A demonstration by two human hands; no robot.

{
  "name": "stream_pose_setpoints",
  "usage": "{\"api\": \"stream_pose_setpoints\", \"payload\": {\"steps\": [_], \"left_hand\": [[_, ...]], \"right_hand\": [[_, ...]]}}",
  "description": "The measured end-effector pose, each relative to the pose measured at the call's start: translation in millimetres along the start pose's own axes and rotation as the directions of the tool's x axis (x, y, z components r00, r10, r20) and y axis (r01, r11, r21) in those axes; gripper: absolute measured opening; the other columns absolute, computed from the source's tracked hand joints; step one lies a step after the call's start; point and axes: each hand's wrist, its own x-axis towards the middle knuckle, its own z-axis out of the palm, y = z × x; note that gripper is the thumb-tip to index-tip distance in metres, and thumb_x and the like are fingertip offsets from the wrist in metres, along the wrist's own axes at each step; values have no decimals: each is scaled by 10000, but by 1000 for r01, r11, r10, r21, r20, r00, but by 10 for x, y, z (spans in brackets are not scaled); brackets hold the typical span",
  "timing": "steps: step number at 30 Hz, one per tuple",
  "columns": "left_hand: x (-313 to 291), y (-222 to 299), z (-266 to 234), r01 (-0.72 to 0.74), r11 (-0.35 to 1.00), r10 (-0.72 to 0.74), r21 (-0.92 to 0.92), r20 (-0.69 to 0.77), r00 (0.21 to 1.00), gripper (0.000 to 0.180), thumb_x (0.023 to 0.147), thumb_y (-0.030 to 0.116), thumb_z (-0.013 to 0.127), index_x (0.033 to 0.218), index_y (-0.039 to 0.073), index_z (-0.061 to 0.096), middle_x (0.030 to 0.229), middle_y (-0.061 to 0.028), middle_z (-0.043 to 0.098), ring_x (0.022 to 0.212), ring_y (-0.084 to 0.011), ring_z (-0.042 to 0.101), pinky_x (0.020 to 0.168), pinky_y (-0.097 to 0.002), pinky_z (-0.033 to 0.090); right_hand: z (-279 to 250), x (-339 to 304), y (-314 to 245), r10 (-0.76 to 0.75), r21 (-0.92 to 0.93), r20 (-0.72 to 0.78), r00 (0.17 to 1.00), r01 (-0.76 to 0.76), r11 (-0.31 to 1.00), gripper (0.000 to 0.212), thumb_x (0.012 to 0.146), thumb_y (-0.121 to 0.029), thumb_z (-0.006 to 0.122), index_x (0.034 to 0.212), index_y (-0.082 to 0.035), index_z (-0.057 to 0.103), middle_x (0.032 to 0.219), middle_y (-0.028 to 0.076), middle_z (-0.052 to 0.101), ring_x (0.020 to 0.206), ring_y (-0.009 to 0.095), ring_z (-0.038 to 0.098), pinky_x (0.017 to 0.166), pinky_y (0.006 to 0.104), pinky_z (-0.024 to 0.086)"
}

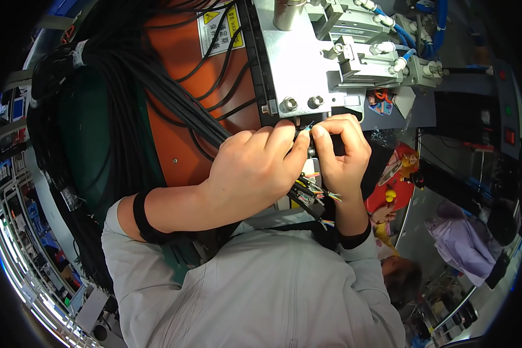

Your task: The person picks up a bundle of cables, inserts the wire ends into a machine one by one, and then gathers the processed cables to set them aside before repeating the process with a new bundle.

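Observation:
My left hand [260, 159] is closed in a pinch just below the front edge of the metal fixture [298, 64]. Thin blue and light-coloured wires [308, 126] stick up between its fingertips and those of my right hand [345, 148]. The right thumb and forefinger are pressed together on the wire ends. Under my hands hangs a bunch of black cables [304, 194] whose stripped ends fan out in red, yellow, white and green wires. My left fingers hide most of the cable being held.
A thick bundle of black cables [185, 107] crosses the orange machine panel [180, 156] on the left. Pneumatic cylinders [368, 61] with blue hoses stand at the far right. Another person's hand [383, 214] rests by a red surface [383, 188], and a lilac cloth [464, 240] hangs farther right.

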Motion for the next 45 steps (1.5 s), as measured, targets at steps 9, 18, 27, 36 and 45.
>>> {"api": "stream_pose_setpoints", "payload": {"steps": [9,18,27,36,45], "left_hand": [[25,-12,61,16,996,-20,-88,-47,999,313,706,76,624,1014,101,667,691,10,425,524,-97,441,473,-248,330],[36,-67,77,16,996,-27,-87,-137,990,199,680,118,606,873,71,619,723,4,482,568,-96,482,501,-231,346],[-81,-24,-97,86,996,-83,-26,100,991,227,741,88,614,962,44,644,798,-10,550,576,-130,511,506,-254,377],[-37,-181,-78,-28,962,48,-270,71,996,294,712,74,613,1001,30,638,851,-31,583,632,-125,547,514,-236,396],[68,-247,-115,-265,934,146,-241,-420,895,294,714,60,622,1004,14,651,865,-61,617,652,-139,572,492,-246,431]], "right_hand": [[-25,-82,94,406,384,111,907,-415,825,85,793,-37,655,768,7,587,710,74,579,680,164,541,622,272,425],[0,65,-10,-173,-86,18,985,173,981,41,813,-10,634,842,6,609,816,37,607,747,103,541,705,219,424],[-81,41,3,341,180,73,937,-349,920,124,691,64,684,776,-4,625,800,83,626,752,187,597,694,271,464],[-219,61,-175,-362,262,226,904,302,917,203,667,18,738,851,-37,675,828,59,653,756,207,610,662,301,480],[-213,19,-209,-375,266,2,927,361,894,243,642,17,768,857,-38,668,847,72,657,749,220,620,659,301,486]]}}
